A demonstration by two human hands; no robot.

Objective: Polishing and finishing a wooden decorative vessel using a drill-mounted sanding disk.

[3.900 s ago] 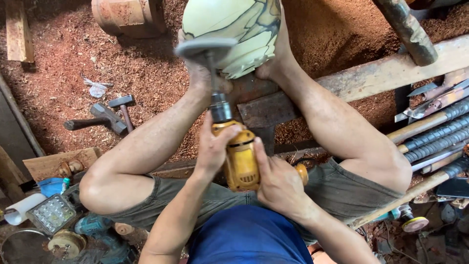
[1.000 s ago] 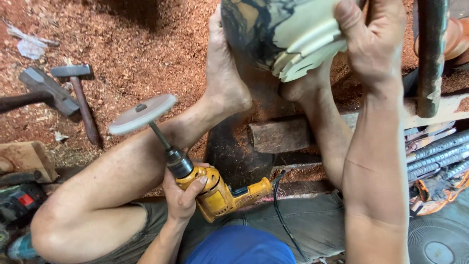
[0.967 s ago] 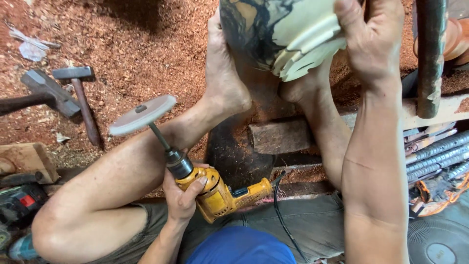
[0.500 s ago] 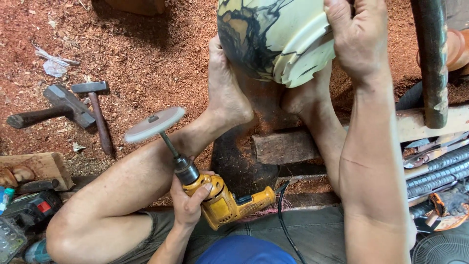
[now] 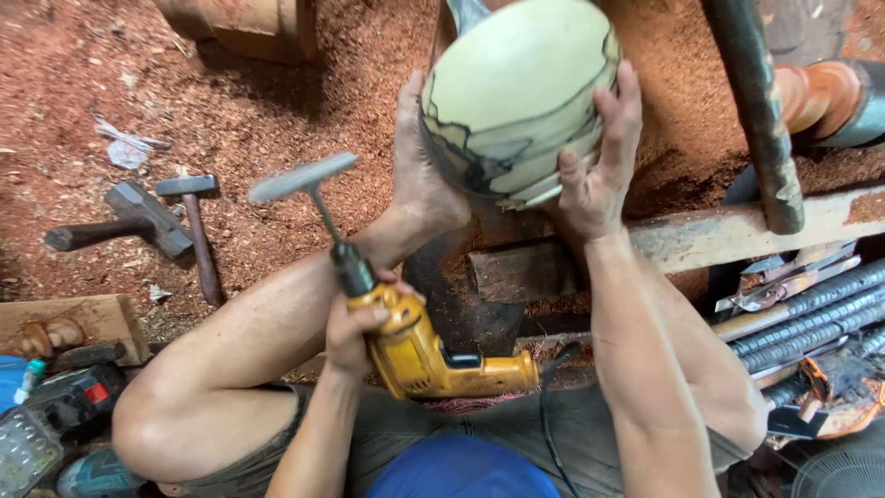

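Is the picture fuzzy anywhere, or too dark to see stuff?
Head view: mostly sharp and evenly lit; the pale wooden bowl in the right hand is bright but shows no glare; the yellow drill in the left hand is clear, its sanding disc slightly soft; the corners darken, and straight edges bend near the frame's sides.

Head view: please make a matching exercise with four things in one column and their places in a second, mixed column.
1. yellow drill
2. pale wooden bowl
3. two hammers
4. sanding disc

a. lying on the sawdust at the left
b. on the tip of the drill's shaft
c. gripped in the left hand
d. between the right hand and a foot

Pairs: 1-c, 2-d, 3-a, 4-b
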